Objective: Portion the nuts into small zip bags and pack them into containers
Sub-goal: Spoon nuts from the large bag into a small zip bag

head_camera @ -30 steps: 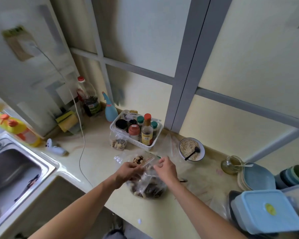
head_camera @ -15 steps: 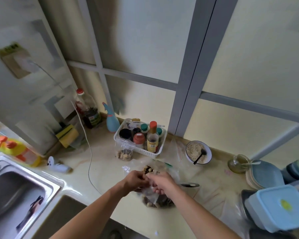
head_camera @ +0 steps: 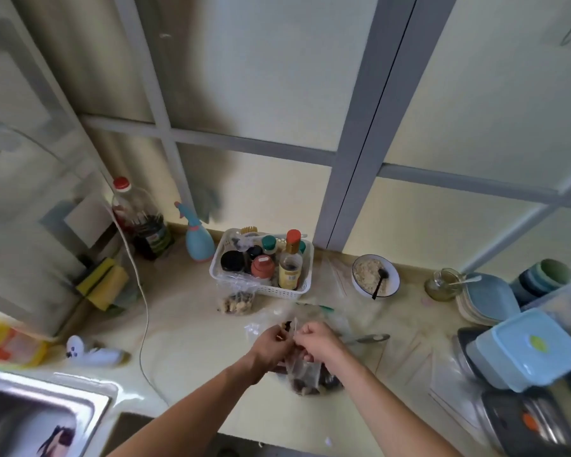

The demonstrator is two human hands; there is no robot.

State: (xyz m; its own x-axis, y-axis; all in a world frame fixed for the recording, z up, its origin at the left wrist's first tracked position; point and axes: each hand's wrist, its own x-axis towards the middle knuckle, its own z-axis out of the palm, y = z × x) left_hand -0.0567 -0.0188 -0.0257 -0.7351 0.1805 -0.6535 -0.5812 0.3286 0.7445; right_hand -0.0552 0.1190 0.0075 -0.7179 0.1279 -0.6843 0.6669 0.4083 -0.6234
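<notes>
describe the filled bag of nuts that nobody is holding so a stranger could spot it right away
Start at the white slotted basket of sauce bottles against the back wall of the counter. Directly in front of its left corner sits a small clear zip bag of nuts, its top bunched against the basket. Unlike the bag between the left hand and right hand, it rests alone on the counter, untouched.

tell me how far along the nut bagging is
Done: one filled bag of nuts sits by the white basket. In hand: left hand and right hand pinch the top of a small zip bag holding nuts. Left: nothing packed; the blue-lidded container is closed and flat bags lie unused.
</notes>
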